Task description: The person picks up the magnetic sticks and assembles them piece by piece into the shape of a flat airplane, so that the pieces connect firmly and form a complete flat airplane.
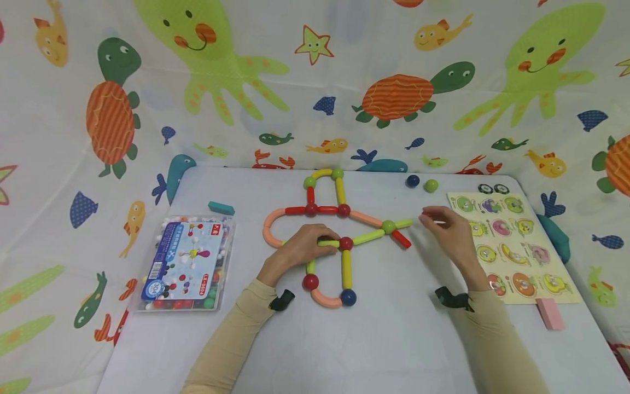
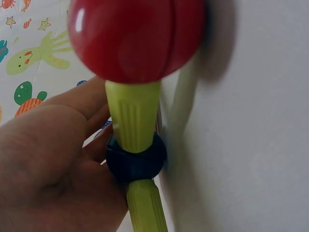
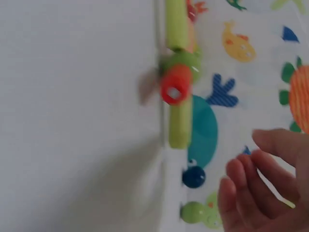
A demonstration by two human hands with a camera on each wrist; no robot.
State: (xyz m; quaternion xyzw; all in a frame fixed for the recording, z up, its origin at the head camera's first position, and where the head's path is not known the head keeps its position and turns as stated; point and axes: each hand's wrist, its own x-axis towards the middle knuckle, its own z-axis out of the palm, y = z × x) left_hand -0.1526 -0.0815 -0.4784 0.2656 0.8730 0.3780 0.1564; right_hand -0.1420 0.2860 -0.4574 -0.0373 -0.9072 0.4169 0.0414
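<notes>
A flat figure of coloured sticks and balls lies on the table. My left hand [image 1: 304, 244] pinches a light-green stick [image 1: 328, 243] of it, just left of a red ball [image 1: 346, 243]. In the left wrist view a dark blue ball [image 2: 136, 157] and another red ball [image 2: 137, 38] show beside the palm. My right hand [image 1: 450, 232] hovers to the right of the figure, holding nothing, its fingers loosely bent. Nearest to it are a light-green stick [image 1: 404, 223] and a red stick [image 1: 401, 239], both joined to a green ball [image 1: 388, 226].
A clear plastic box [image 1: 223, 273] of parts with a printed card stands at left, a teal block [image 1: 221, 208] by its top edge. Loose blue [image 1: 412, 181] and green [image 1: 430, 185] balls lie at the back. At right are a picture board [image 1: 465, 262] and a pink block [image 1: 550, 314].
</notes>
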